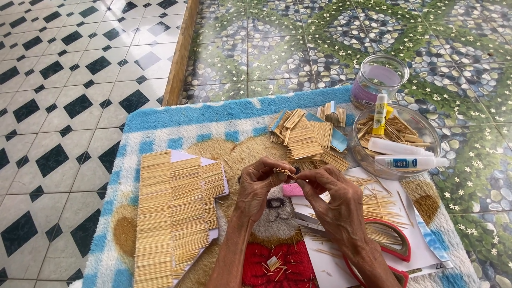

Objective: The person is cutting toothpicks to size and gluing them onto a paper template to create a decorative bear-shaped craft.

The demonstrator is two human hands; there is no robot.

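My left hand (260, 184) and my right hand (332, 200) meet over a fluffy rug (224, 114) with a bear picture. Together their fingertips pinch a small bundle of thin wooden sticks (285, 172), held between the two hands above the rug. A large panel of glued sticks (173, 210) on white card lies to the left of my left hand. Smaller fan-shaped stick panels (304, 138) are piled just beyond my hands. Under my right wrist rest red-handled scissors (392, 248) on white paper (330, 261), with loose sticks scattered about.
A clear bowl (426, 133) at the right holds sticks and white glue tubes (405, 161). Behind it stands a clear round tub (380, 77). A wooden threshold (178, 53) divides checkered tiles on the left from pebble-pattern tiles on the right.
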